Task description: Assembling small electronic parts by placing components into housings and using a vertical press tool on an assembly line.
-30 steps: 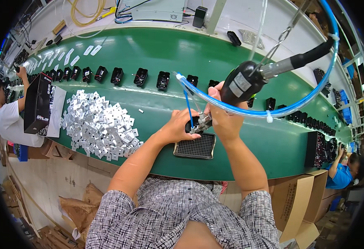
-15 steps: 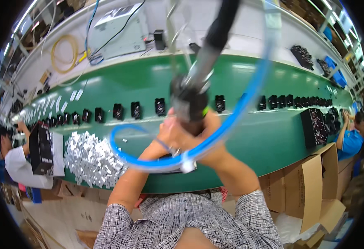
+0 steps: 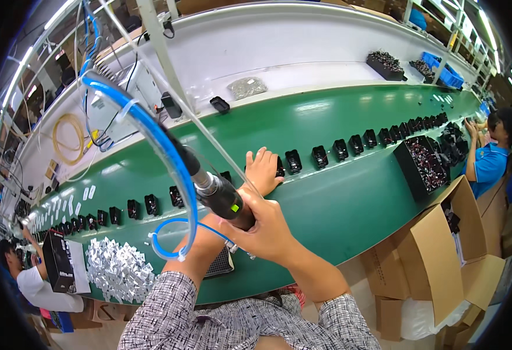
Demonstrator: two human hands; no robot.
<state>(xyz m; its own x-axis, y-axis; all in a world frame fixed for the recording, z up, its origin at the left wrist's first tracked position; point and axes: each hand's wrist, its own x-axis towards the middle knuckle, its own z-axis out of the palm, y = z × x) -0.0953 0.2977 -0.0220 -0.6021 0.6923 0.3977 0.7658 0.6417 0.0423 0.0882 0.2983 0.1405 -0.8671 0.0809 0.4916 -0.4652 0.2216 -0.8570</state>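
My right hand (image 3: 261,224) is wrapped round the dark grip of a power screwdriver (image 3: 218,201), which slants up to the left with a blue coiled air hose (image 3: 177,169) looped about it. Beyond it, my left hand (image 3: 263,173) reaches over the green bench with fingers apart. It is close to a small black housing (image 3: 280,168) in the row; whether it touches the housing, I cannot tell. To the right in the row stands another black housing (image 3: 292,161). A black tray or mat (image 3: 219,265) lies partly hidden under my forearms.
A heap of small silver-white pieces (image 3: 119,271) lies at left beside a black printed box (image 3: 60,262). At right are a black bin of small parts (image 3: 424,166) and open cardboard boxes (image 3: 437,256). Co-workers sit at both ends, one in a blue shirt (image 3: 486,157).
My hands were together under the upright screwdriver. Now my left hand is stretched forward to the row, and my right hand holds the screwdriver tilted left. The view has turned and shifted.
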